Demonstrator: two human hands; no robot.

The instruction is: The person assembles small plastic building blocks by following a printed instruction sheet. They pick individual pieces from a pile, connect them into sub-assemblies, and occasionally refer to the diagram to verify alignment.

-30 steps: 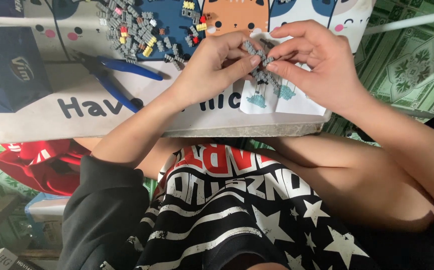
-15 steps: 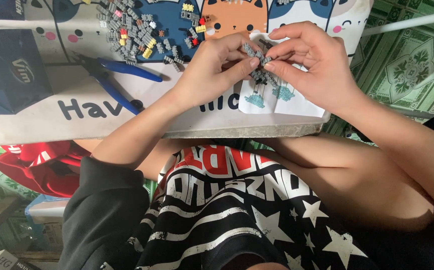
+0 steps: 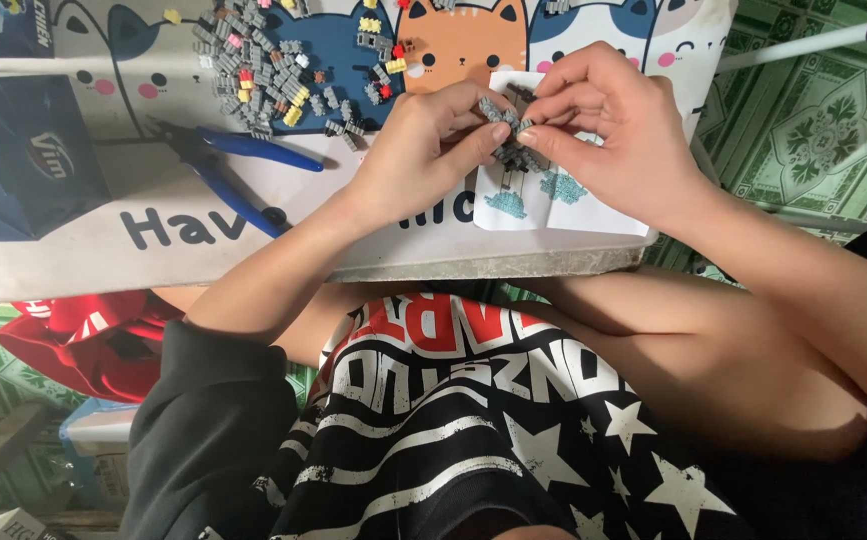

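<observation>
My left hand (image 3: 431,150) and my right hand (image 3: 608,130) meet over a white instruction sheet (image 3: 553,205) on a small table. Between their fingertips they pinch a small grey build of tiny bricks (image 3: 509,128). The thumb and forefinger of each hand press on it from either side. A heap of small grey, yellow, red and pink bricks (image 3: 273,65) lies to the left on the table, apart from both hands.
Blue-handled pliers (image 3: 233,165) lie left of my left hand. A dark blue box (image 3: 28,160) stands at the table's left end. The table (image 3: 453,262) has a cartoon-cat top; its near edge is above my lap. A red bag (image 3: 93,335) lies below left.
Both hands stay on the grey brick build; the fingers have shifted only slightly on it. Nothing else has moved.
</observation>
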